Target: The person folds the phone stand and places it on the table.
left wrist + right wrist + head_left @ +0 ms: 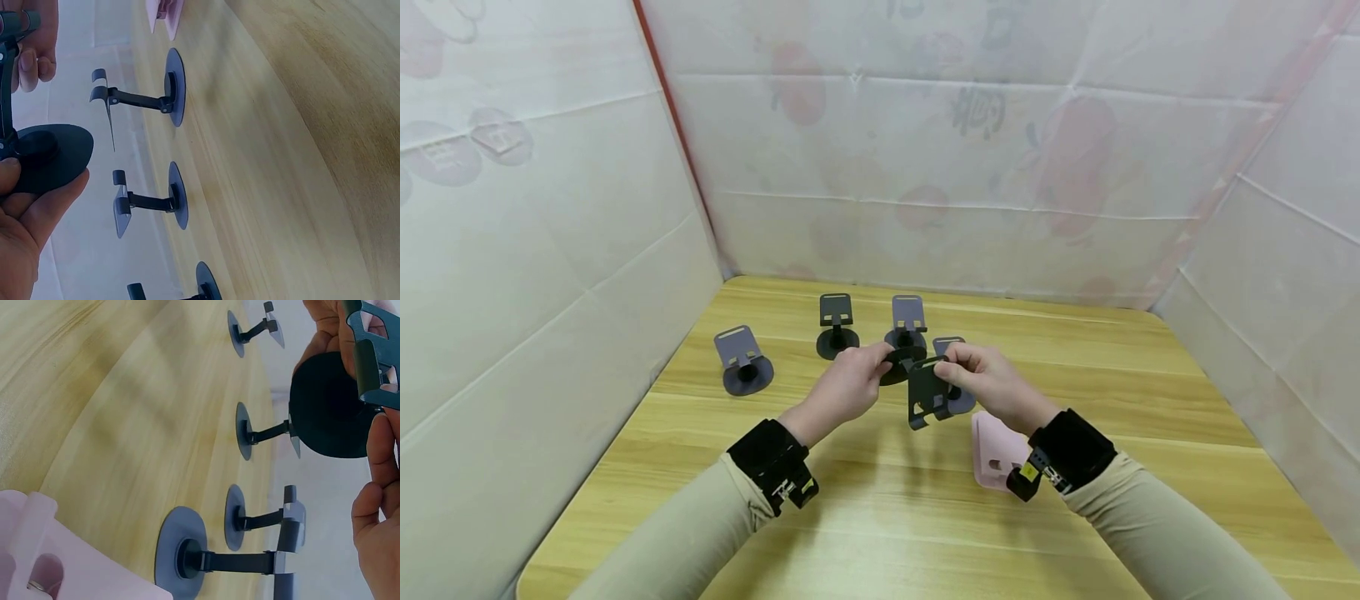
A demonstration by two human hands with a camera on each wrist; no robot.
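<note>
The black phone stand (925, 387) is held in the air above the counter (865, 517), roughly over its middle and just in front of the row of other stands. The left hand (844, 389) pinches the round base (53, 156) between thumb and curled fingers; the right hand (988, 383) grips the cradle plate (369, 353) by its upper edge, fingers curled round it. Base and plate appear joined at a short hinged arm (the joint itself is mostly hidden between the fingers).

Beyond the held stand, four more stands rest upright on the counter: a grey stand (743, 362) well to its left, a dark stand (837, 325) behind and left, another stand (907, 323) directly behind, and a fourth stand (955, 392) just beside it on the right, partly hidden by the right hand. A pink case (996, 462) lies flat on the counter near the right wrist. White sheeting (550, 250) walls the area on three sides.

Risk, in my judgement: both holds are fingertip pinches on thin edges, so a stiff hinge could jerk the stand loose and drop it onto the counter. The stand directly behind stands close to the knuckles and could be knocked over by a forward slip. A finger near the joint might also be nipped.
</note>
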